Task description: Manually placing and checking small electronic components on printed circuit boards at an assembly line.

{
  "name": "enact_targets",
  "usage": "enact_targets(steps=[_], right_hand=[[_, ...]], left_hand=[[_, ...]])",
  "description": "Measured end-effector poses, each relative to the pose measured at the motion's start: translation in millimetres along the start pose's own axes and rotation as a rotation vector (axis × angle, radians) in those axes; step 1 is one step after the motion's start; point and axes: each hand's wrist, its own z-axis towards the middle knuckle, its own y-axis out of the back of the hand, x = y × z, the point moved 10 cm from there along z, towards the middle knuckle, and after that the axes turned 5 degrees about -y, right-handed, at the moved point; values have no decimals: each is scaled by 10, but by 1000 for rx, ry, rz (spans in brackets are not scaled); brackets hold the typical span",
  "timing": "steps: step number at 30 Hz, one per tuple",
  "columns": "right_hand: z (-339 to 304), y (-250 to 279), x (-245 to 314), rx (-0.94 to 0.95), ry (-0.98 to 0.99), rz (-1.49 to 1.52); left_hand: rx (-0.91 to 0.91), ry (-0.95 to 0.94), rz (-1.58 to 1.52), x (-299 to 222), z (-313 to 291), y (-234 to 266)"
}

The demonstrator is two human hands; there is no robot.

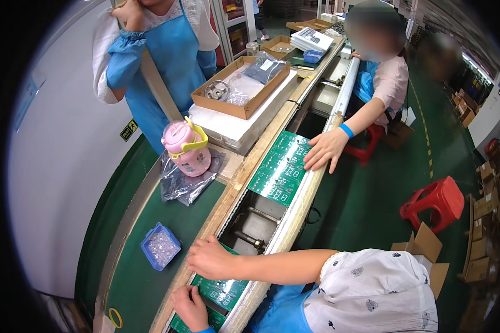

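Observation:
My right hand (212, 259) reaches across the rail from the right, above a green printed circuit board (223, 292). Its fingers are curled together, and whatever they hold is hidden. Nearer the lower edge, my left hand (190, 308) is at the wooden rail beside the boards, fingers bent inward; I cannot make out what is in them. Part of another green board (215, 318) shows by this hand. To the left of my right hand, a blue bin (149, 244) contains small clear parts. Farther up the line, a co-worker's hand (325, 149) rests flat on a larger green circuit board (278, 169).
Metal shafts (250, 238) cross the gap between the boards. A pink bottle (188, 152) stands on a plastic bag (186, 186) beyond the blue bin. Behind it is a cardboard tray (241, 86). A person in a blue apron (164, 53) stands at the far left. A red stool (434, 205) is at right.

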Motion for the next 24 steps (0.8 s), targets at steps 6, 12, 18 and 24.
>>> enact_targets(steps=[6, 12, 18, 24], right_hand=[[-32, 73, -36, -21, -16, -13], [-25, 60, 12, -23, 20, 14], [45, 257, 72, -89, 132, 103], [27, 959, -132, -168, 29, 193]], left_hand=[[-46, -23, -66, -54, 29, 0], [-61, 187, -154, 107, -61, 106], [-194, 98, -52, 172, -249, 562], [-295, 401, 242, 574, -899, 1133]])
